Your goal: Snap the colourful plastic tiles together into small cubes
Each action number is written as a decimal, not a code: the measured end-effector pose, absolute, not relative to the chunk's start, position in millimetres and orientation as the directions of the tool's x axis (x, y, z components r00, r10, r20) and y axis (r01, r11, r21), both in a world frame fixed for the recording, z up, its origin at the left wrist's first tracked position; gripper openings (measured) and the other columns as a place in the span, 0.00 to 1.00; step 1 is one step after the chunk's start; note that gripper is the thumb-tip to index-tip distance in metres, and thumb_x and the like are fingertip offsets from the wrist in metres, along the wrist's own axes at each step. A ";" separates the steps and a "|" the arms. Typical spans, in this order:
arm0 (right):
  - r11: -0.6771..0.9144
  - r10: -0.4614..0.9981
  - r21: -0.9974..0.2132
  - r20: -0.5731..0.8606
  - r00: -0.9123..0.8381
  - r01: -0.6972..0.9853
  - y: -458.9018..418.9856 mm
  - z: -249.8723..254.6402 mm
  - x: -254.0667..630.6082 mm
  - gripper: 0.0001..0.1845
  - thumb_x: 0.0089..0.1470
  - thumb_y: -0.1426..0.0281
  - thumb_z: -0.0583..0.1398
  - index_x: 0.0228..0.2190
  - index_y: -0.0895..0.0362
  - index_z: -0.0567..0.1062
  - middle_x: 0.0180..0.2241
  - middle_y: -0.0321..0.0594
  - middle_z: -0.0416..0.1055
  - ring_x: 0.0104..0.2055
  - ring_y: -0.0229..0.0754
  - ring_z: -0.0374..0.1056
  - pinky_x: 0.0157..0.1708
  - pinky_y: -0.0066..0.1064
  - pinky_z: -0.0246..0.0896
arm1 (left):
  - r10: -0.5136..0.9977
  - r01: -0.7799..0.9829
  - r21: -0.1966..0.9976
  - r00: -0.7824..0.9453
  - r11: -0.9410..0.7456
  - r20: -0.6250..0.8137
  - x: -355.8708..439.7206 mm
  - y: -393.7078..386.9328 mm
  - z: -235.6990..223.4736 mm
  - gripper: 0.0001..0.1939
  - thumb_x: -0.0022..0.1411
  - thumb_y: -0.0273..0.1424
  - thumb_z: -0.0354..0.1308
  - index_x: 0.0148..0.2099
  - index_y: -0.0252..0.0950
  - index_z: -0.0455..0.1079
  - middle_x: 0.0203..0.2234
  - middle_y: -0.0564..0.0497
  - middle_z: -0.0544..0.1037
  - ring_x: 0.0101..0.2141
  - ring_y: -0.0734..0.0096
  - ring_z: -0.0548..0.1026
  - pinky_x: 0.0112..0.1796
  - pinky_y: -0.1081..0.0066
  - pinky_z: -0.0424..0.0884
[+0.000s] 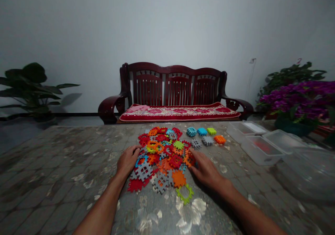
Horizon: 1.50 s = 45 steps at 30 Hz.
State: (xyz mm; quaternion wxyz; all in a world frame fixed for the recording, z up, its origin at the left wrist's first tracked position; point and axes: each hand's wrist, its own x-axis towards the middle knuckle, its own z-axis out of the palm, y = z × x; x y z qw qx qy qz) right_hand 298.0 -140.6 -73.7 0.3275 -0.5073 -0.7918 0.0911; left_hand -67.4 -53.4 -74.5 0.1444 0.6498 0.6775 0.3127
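Observation:
A heap of interlocking plastic tiles (pixel 175 161) in red, orange, grey, blue and green lies on the table before me. At the heap's left edge rests my left hand (pixel 128 160), fingers loosely apart and next to a blue tile (pixel 142 161). On the opposite side, my right hand (pixel 205 165) is open, its fingertips against the orange tiles (pixel 188 158) at the edge. Neither hand visibly grips a tile. A green ring-shaped tile (pixel 185 194) lies at the near end, below an orange square tile (pixel 178 178).
Small sorted stacks, among them a blue stack (pixel 191 131), a grey stack (pixel 207 141) and an orange stack (pixel 219 139), stand right of the heap. Clear plastic boxes (pixel 261 158) sit farther right, near purple flowers (pixel 300 97). A wooden bench (pixel 178 67) stands behind the table (pixel 65 165).

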 end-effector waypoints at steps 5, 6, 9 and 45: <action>0.432 0.860 -0.478 0.473 -0.189 0.765 -133.2 -75.6 311.5 0.37 0.57 0.69 0.61 0.67 0.54 0.65 0.64 0.52 0.69 0.65 0.55 0.67 0.64 0.54 0.63 | 0.970 0.798 0.601 -0.105 -0.049 0.218 -69.9 -51.1 -79.3 0.19 0.69 0.35 0.49 0.50 0.41 0.80 0.51 0.48 0.83 0.51 0.63 0.79 0.53 0.67 0.71; 0.410 0.868 -0.489 0.467 -0.165 0.770 -131.2 -76.6 313.7 0.38 0.55 0.70 0.61 0.67 0.54 0.65 0.63 0.51 0.70 0.64 0.55 0.67 0.64 0.55 0.63 | 0.970 0.798 0.600 -0.105 -0.048 0.218 -70.2 -50.9 -79.7 0.18 0.69 0.35 0.49 0.50 0.42 0.80 0.51 0.49 0.83 0.51 0.63 0.79 0.53 0.67 0.72; 0.338 0.898 -0.518 0.428 -0.104 0.786 -126.8 -80.1 317.8 0.39 0.53 0.69 0.61 0.66 0.55 0.67 0.63 0.52 0.71 0.63 0.56 0.68 0.63 0.54 0.63 | 0.970 0.798 0.601 -0.101 -0.053 0.219 -70.5 -50.4 -79.8 0.18 0.69 0.35 0.49 0.49 0.42 0.80 0.51 0.49 0.84 0.51 0.63 0.79 0.53 0.67 0.72; 0.442 0.886 -0.666 0.219 -0.408 0.601 -159.4 -42.4 267.3 0.18 0.68 0.62 0.53 0.46 0.50 0.82 0.43 0.40 0.82 0.45 0.46 0.76 0.49 0.37 0.69 | 0.969 0.801 0.597 -0.108 -0.047 0.221 -67.9 -53.3 -75.5 0.18 0.69 0.34 0.49 0.49 0.41 0.80 0.50 0.48 0.84 0.51 0.61 0.79 0.53 0.66 0.72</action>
